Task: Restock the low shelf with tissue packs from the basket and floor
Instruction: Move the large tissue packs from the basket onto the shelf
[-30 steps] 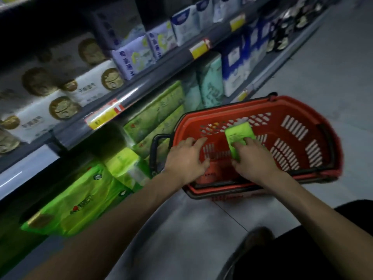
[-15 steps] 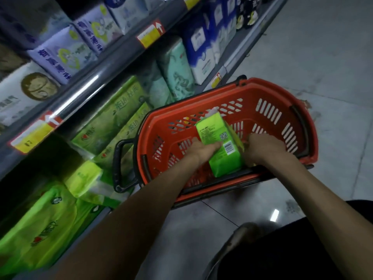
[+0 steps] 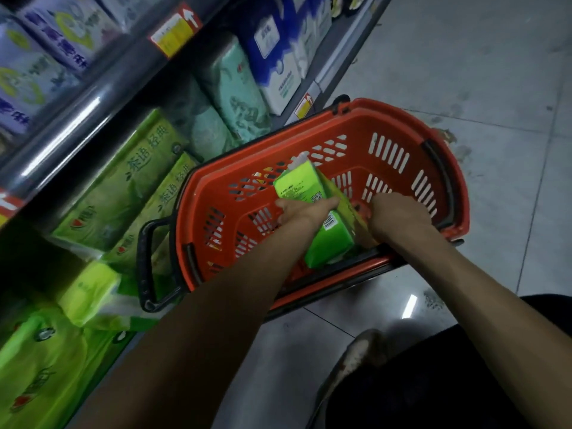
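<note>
A red plastic basket stands on the floor against the low shelf. Inside it lies a bright green tissue pack, tilted, with a barcode on its side. My left hand grips the pack across its near-left side. My right hand reaches into the basket on the pack's right side, fingers curled down against it; what they hold is hidden. The low shelf holds green tissue packs at the left.
Mint and blue-white tissue bundles fill the low shelf behind the basket. An upper shelf rail with yellow price tags overhangs. More green packs lie at lower left. Grey tiled floor spreads to the right; my shoe is near.
My view has swung down over the basket. The green pack rose from the basket floor between both hands; my left hand moved off the rim onto the pack.
</note>
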### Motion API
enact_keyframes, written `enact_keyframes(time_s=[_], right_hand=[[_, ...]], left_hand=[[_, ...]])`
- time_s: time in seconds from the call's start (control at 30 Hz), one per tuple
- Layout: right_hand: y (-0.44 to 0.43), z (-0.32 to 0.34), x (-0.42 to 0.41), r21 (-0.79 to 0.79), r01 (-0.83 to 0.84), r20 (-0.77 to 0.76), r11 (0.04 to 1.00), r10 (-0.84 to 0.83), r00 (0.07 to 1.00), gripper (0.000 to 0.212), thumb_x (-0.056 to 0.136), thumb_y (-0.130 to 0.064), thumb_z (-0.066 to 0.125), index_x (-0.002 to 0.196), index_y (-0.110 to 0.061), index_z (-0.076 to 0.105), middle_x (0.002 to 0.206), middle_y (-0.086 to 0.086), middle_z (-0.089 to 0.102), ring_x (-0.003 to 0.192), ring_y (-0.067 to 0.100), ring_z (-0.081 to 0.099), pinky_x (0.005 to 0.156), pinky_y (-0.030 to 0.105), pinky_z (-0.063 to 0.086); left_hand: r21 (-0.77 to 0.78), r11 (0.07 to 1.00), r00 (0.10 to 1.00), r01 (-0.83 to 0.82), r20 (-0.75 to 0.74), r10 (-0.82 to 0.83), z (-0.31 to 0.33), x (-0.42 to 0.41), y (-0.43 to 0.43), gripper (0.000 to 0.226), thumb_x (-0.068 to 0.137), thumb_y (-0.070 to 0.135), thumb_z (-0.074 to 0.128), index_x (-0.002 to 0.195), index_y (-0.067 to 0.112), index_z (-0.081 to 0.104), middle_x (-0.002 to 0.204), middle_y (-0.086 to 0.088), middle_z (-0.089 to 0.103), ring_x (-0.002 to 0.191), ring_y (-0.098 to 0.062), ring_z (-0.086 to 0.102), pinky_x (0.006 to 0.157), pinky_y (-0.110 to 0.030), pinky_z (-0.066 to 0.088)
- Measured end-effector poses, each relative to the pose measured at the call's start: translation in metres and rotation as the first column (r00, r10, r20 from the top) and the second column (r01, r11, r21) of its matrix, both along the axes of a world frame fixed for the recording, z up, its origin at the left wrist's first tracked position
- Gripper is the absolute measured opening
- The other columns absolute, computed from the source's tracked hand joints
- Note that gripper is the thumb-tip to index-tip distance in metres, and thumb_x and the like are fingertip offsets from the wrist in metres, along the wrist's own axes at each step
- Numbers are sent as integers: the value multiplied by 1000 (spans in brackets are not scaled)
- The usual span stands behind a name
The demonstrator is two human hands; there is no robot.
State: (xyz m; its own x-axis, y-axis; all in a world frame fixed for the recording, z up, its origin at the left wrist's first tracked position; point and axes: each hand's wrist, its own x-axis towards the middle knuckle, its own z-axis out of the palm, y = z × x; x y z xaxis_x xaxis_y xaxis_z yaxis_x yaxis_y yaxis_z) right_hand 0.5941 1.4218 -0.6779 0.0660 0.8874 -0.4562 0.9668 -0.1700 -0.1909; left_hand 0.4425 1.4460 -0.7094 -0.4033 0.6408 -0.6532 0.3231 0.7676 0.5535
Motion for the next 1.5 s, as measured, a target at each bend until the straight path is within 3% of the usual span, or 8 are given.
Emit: enact_keyframes(time_s=[0.37, 0.6, 0.77, 0.83, 0.93, 1.1, 1.3, 1.5], right_hand=[[0, 0, -1, 53, 17, 58, 998, -20, 998, 35, 95, -24, 56, 127, -12, 63, 130, 13, 66, 120, 35, 63, 98, 43, 49], [-8, 3, -8, 226, 12, 41, 974, -22, 999, 25, 96, -23, 56, 117, -14, 66, 117, 13, 69, 108, 36, 67, 89, 41, 52], [-10, 18, -39, 403, 82, -262, 911, 29, 965, 29, 92, -37, 58, 109, -16, 67, 102, 14, 73, 96, 39, 70, 78, 42, 56], [-12, 33, -57, 349, 206, -525, 914, 8, 851, 43, 92, -51, 54, 116, -19, 71, 106, 11, 76, 103, 37, 70, 88, 45, 57], [-16, 58, -84, -158, 328, -907, 931, -268, 325, 55, 96, -61, 53, 121, -15, 70, 103, 12, 77, 99, 35, 74, 92, 50, 59], [-32, 83, -97, -643, 150, -765, 751, -636, -96, 76, 90, -76, 49, 119, -7, 56, 111, 29, 72, 94, 44, 75, 79, 52, 62], [-51, 91, -102, -643, 187, -757, 743, -654, -5, 88, 80, -84, 54, 124, -7, 56, 118, 29, 63, 99, 46, 71, 62, 48, 64], [-68, 90, -109, -501, 131, -853, 855, -514, 94, 82, 69, -78, 72, 132, -28, 54, 129, 17, 60, 114, 35, 63, 89, 54, 59]], left_hand=[[173, 982, 992, 80, 83, -95, 60, -74, -2, 94, 33, 39, 99, 119, 16, 69, 101, -8, 80, 81, -28, 79, 77, -50, 65], [215, 925, 944, 313, -177, -278, 158, -127, -19, 88, 44, 45, 100, 123, 26, 65, 99, 2, 80, 80, -18, 79, 79, -39, 65], [247, 877, 894, 413, -296, -337, 219, -156, -38, 78, 46, 48, 98, 114, 25, 69, 97, 3, 80, 83, -18, 79, 83, -39, 64], [261, 853, 873, 451, -327, -361, 238, -163, -49, 71, 55, 40, 99, 117, 24, 68, 99, 3, 80, 81, -14, 78, 78, -34, 65], [301, 790, 820, 534, -413, -396, 260, -171, -66, 94, 48, 43, 99, 130, 22, 59, 108, 6, 77, 92, -13, 76, 85, -38, 64], [321, 692, 731, 646, -519, -442, 281, -174, -104, 98, 62, 35, 99, 143, 22, 46, 111, 15, 66, 100, 0, 66, 92, -26, 57], [418, 698, 794, 582, -479, -375, 295, -184, -143, 90, 60, 33, 100, 134, 29, 49, 110, 18, 67, 97, 2, 67, 94, -26, 56], [566, 790, 970, 236, -180, -161, 307, -215, -186, 71, 63, 24, 97, 127, 25, 65, 105, 3, 80, 90, -18, 78, 85, -38, 63]])
